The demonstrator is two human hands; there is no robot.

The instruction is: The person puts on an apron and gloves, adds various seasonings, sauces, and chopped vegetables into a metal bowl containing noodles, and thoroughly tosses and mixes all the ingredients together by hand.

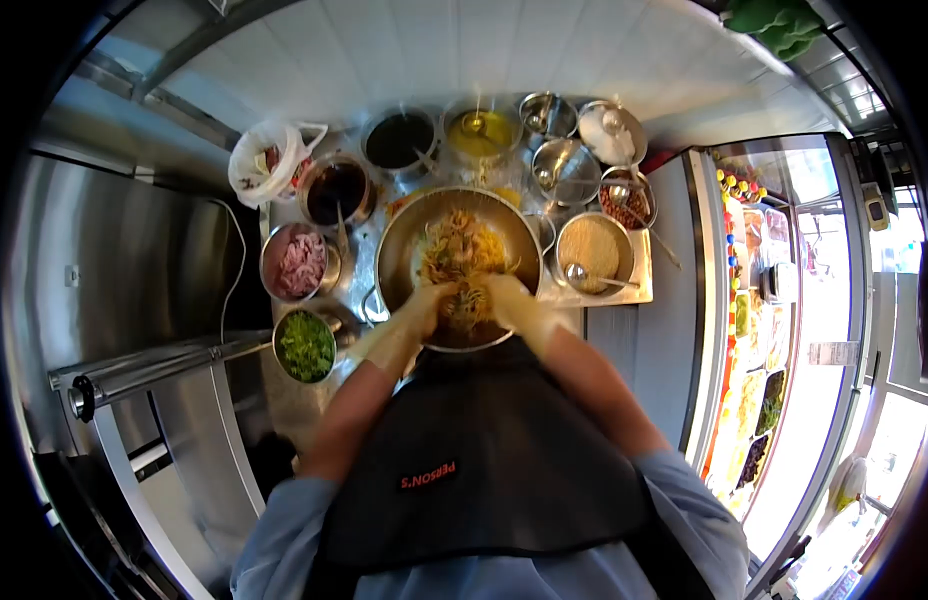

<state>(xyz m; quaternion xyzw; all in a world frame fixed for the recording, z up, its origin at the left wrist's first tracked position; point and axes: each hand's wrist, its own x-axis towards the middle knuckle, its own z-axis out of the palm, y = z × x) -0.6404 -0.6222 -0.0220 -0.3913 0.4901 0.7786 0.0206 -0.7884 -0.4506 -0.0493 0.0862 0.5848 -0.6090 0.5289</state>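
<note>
- Reaches with the left hand (421, 308) into the near left part of the large metal bowl (392, 262), and with the right hand (511, 300) into its near right part.
- Bunches some of the yellowish-brown mixed strands (468, 303) between both hands, with more lying in the bowl just beyond them; cannot tell, through the blur, how wide or narrow to call the fingers of either hand.
- Shows, left of the left hand, chopped greens (306, 346) and, farther out, pink slices (301, 264), each in a metal bowl.
- Shows, beyond the left hand, dark liquids in two pots (337, 190) (398, 138).
- Shows, beyond both hands, yellow liquid (489, 136) with a ladle (473, 122) in it.
- Shows, right of the right hand and slightly beyond, tan granules (589, 245) with a spoon (576, 272); farther out, reddish pieces (621, 205).
</note>
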